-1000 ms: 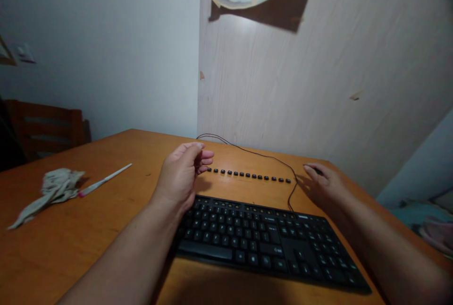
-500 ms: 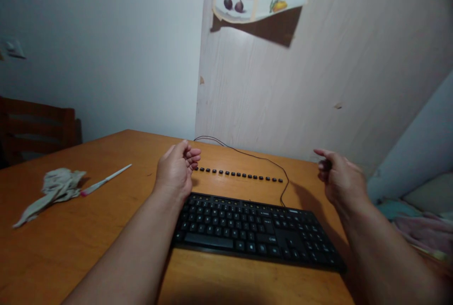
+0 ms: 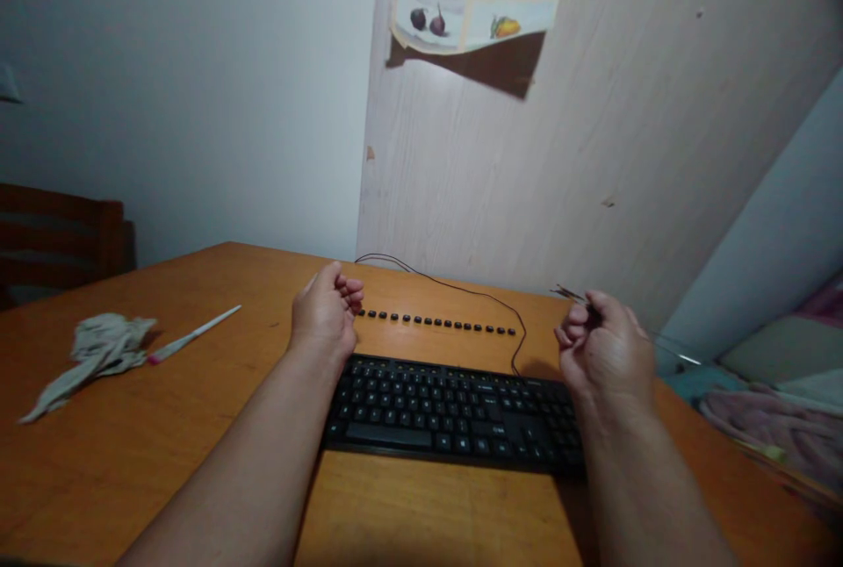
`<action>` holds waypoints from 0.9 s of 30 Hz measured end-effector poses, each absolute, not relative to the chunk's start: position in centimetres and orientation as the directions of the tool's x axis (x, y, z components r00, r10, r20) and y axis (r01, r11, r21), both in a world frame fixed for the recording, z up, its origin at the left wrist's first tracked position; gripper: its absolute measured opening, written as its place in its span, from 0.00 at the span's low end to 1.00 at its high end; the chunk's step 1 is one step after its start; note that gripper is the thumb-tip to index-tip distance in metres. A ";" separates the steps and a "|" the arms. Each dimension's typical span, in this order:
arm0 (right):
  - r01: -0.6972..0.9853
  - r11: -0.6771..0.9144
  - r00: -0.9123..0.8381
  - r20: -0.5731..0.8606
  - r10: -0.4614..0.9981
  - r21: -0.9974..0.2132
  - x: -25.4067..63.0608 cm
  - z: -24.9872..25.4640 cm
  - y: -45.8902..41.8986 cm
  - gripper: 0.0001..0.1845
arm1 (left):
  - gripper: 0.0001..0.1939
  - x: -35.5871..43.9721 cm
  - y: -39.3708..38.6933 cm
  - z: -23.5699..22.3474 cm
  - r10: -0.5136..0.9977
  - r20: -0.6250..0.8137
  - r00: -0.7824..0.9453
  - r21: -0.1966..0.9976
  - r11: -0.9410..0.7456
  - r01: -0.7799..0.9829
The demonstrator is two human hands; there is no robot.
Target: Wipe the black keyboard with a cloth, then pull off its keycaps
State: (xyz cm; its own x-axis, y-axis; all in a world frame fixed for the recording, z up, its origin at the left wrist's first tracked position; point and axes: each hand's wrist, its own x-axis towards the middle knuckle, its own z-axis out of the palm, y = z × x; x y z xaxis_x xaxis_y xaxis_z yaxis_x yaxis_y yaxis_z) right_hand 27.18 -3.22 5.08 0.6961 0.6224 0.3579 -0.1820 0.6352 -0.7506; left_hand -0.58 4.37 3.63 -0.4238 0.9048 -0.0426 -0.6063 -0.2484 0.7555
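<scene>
My left hand (image 3: 326, 311) rests on its side on the table, beyond the left end of a black computer keyboard (image 3: 454, 418). Its fingers are loosely curled and nothing shows between them. They are at the left end of a straight row of small black keycaps (image 3: 438, 322) behind the keyboard. Raised over the keyboard's right side, my right hand (image 3: 606, 343) is closed around a thin tool (image 3: 570, 293). Thin dark points stick out to its left, and a shiny thin line shows to its right; the kind is unclear. The keyboard's top row shows small yellowish spots.
On the left lie a crumpled pale cloth (image 3: 109, 348) and a slim white stick (image 3: 198, 334) with a pink end. A black cable (image 3: 461, 288) loops behind the keycaps. A wooden chair (image 3: 59, 233) stands far left; folded fabrics (image 3: 777, 427) lie beyond the table's right edge.
My right hand has moved left and closed, and the thin tool now shows in it. The view has shifted slightly right. My left hand stays in place.
</scene>
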 end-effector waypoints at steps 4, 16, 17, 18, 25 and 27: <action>-0.002 0.655 0.781 0.408 0.473 -0.756 28.5 3.8 -2.5 0.09 | 0.12 -0.3 4.2 3.6 0.896 -0.018 -0.443 0.739 -0.287 -0.609; 0.289 0.537 0.765 0.528 0.368 -0.793 30.2 2.0 -1.2 0.15 | 0.10 -1.2 4.1 4.9 0.879 -0.062 -0.473 0.676 -0.312 -0.668; 0.297 0.528 0.759 0.532 0.376 -0.796 30.2 1.8 -1.1 0.16 | 0.10 -1.5 4.2 5.1 0.878 -0.065 -0.474 0.674 -0.312 -0.670; 0.305 0.520 0.753 0.537 0.382 -0.798 30.2 1.7 -1.0 0.17 | 0.10 -1.9 4.2 5.2 0.877 -0.069 -0.476 0.674 -0.311 -0.670; 0.451 0.420 0.688 0.607 0.398 -0.788 29.7 1.1 -1.3 0.19 | 0.10 -5.8 5.1 3.3 0.829 -0.059 -0.556 0.786 -0.305 -0.538; 0.501 0.379 0.663 0.627 0.409 -0.778 29.5 0.9 -1.5 0.20 | 0.10 -6.9 5.5 2.3 0.813 -0.017 -0.583 0.846 -0.299 -0.441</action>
State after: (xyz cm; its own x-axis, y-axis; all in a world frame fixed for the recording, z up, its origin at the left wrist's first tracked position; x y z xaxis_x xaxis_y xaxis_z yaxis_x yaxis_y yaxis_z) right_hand 29.48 -1.51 0.94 0.6634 0.4087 0.6268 0.5012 0.3792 -0.7778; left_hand -6.89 5.49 2.34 -0.5825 0.8126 -0.0168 -0.4411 -0.2987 0.8463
